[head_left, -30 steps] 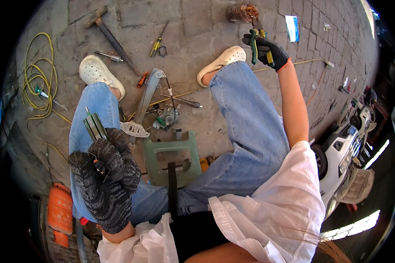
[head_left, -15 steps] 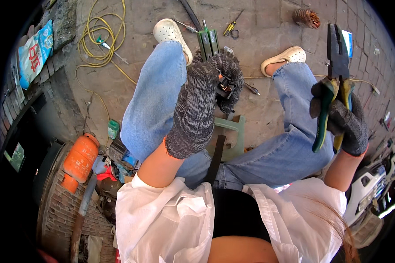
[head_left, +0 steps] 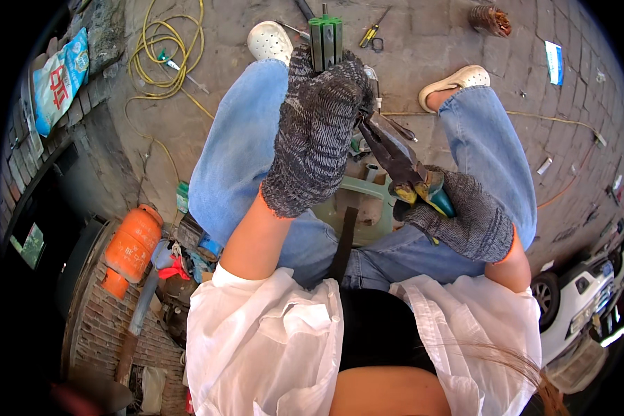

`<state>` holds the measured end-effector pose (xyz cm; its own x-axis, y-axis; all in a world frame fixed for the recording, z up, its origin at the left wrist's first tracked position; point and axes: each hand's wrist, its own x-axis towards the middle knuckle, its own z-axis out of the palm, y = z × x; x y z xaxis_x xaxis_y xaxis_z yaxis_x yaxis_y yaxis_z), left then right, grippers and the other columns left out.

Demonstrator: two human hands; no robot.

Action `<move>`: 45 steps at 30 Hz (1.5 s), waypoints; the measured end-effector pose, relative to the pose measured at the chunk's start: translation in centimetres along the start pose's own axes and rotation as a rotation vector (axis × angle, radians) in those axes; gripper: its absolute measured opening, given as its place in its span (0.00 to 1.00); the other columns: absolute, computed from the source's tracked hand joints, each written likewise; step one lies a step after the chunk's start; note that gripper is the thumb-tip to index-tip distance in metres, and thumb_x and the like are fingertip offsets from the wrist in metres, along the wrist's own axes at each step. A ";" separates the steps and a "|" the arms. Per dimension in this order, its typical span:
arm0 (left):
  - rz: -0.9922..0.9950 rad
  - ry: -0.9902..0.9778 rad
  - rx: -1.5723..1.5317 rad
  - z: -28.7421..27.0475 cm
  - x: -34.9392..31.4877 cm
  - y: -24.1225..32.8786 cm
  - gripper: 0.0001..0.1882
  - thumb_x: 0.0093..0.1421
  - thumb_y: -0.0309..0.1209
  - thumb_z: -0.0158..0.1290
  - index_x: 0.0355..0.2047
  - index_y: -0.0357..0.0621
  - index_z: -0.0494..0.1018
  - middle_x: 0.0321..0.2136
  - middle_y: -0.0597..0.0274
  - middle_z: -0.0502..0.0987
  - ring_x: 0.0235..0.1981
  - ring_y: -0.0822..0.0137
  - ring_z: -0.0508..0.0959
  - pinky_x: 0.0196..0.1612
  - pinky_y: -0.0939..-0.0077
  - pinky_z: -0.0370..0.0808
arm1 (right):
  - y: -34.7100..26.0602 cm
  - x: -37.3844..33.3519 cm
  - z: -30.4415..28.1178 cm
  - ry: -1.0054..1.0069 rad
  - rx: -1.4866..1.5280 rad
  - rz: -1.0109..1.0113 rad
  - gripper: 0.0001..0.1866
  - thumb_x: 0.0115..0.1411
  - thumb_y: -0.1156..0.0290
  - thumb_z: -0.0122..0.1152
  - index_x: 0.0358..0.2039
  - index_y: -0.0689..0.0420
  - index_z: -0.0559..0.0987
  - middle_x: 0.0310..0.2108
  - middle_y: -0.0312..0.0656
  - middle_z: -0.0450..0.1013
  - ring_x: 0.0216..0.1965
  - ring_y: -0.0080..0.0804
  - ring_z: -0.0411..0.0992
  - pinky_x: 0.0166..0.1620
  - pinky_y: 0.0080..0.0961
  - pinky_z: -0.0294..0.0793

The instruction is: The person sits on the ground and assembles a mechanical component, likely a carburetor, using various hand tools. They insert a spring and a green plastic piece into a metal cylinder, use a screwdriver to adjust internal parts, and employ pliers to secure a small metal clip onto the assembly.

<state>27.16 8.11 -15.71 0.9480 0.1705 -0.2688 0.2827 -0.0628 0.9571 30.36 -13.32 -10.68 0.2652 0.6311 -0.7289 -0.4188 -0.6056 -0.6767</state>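
My left hand (head_left: 319, 128), in a dark grey knit glove, is closed around a motor rotor (head_left: 326, 43). The rotor has a green slotted body with a thin metal shaft pointing up; its lower end is hidden by the glove. In my right hand (head_left: 471, 220), also gloved, is a pair of pliers (head_left: 394, 154) with green and yellow handles. Its dark jaws slant up and left, their tips beside the fingers of my left hand at the rotor's lower end. Whether the jaws grip anything cannot be made out.
Between my legs stands a pale green stool (head_left: 378, 211). A yellow hose (head_left: 148, 57) lies coiled at far left, a screwdriver (head_left: 371, 35) beyond the rotor. A copper wire coil (head_left: 487, 21) lies far right. An orange gas cylinder (head_left: 133, 239) is at left.
My right hand has swung the pliers inward and down from the far right, bringing their jaws to my left hand. The left hand has turned, covering the rotor's lower end.
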 end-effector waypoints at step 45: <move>-0.439 -0.305 -0.846 0.9 1.3 1.0 0.29 0.59 0.30 0.45 0.59 0.37 0.50 0.45 0.50 0.71 0.30 0.72 0.76 0.31 0.79 0.76 | 0.8 1.8 -1.2 0.465 0.326 -0.091 0.21 0.54 0.56 0.59 0.39 0.61 0.74 0.25 0.38 0.73 0.25 0.20 0.71 0.29 0.19 0.71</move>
<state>28.83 7.34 -15.25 0.8152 -0.2564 -0.5194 0.5320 0.6860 0.4963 31.57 -13.23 -12.69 0.6360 0.3493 -0.6881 -0.6032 -0.3311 -0.7256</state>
